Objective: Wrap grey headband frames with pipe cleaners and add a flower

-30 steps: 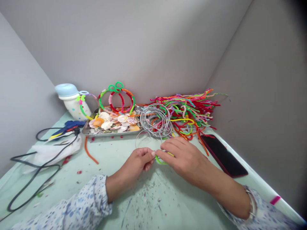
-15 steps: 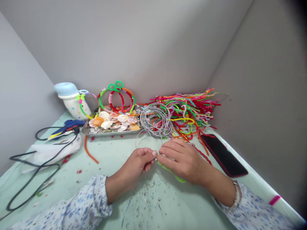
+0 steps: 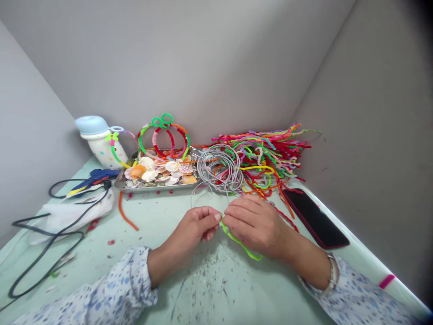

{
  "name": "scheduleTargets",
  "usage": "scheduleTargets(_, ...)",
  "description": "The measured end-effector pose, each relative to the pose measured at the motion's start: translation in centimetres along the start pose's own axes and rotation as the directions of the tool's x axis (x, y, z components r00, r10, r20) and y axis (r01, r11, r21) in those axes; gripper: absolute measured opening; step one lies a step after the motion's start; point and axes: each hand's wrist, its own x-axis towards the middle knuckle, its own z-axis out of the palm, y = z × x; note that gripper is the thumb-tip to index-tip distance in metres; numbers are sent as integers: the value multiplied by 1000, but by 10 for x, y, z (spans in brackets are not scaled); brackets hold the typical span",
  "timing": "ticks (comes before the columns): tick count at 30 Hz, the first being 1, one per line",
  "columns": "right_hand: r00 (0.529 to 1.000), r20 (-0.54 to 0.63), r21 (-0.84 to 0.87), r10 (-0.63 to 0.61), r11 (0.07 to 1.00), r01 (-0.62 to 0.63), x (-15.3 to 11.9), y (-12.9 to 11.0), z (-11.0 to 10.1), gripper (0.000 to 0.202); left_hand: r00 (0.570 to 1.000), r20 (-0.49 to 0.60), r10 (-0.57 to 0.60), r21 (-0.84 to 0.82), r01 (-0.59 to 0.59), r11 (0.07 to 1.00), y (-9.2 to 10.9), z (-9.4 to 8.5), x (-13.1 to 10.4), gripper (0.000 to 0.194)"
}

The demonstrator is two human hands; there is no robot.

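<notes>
A bright green pipe cleaner (image 3: 241,246) runs from the fingertips of my left hand (image 3: 203,223) down to the right, passing under my right hand (image 3: 255,223). My left thumb and index finger pinch its upper end. The fingers of my right hand are bent together around the same spot, with their tips close to my left fingertips; what they grip is mostly hidden beneath them. Just behind my hands lies a coil of grey wire (image 3: 219,169), and one strand of it comes down toward my right fingers.
A metal tray (image 3: 155,189) of shells stands behind, with fuzzy hoops (image 3: 164,135) on it. Colourful pipe cleaners (image 3: 270,149) are heaped at the back right, near a phone (image 3: 316,219). At left are a bottle (image 3: 103,146), a black cable (image 3: 43,280) and a plastic bag (image 3: 77,212).
More of the green pipe cleaner shows below my right hand, whose fingers have shifted slightly. My left hand keeps its pinch. The view has moved a little.
</notes>
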Motion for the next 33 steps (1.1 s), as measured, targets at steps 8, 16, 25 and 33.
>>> scheduleTargets(8, 998, 13, 15, -54, 998, 54, -2, 0, 0, 12, 1000, -29, -5, -27, 5, 1000, 1, 3, -2, 16)
scheduleTargets(16, 997, -43, 31, -65, 997, 66, -5, 1, 2, 17, 999, -42, 7, 49, -5, 999, 3, 2, -3, 13)
scheduleTargets(25, 996, -64, 16, -59, 998, 60, -3, 0, -1, 16, 998, -60, 20, 90, -14, 996, 1, 1, -2, 9)
scheduleTargets(33, 998, -69, 10, 3, 1000, -2, -4, -1, 1, 18, 995, -95, 33, 120, -22, 993, 3, 3, -1, 10)
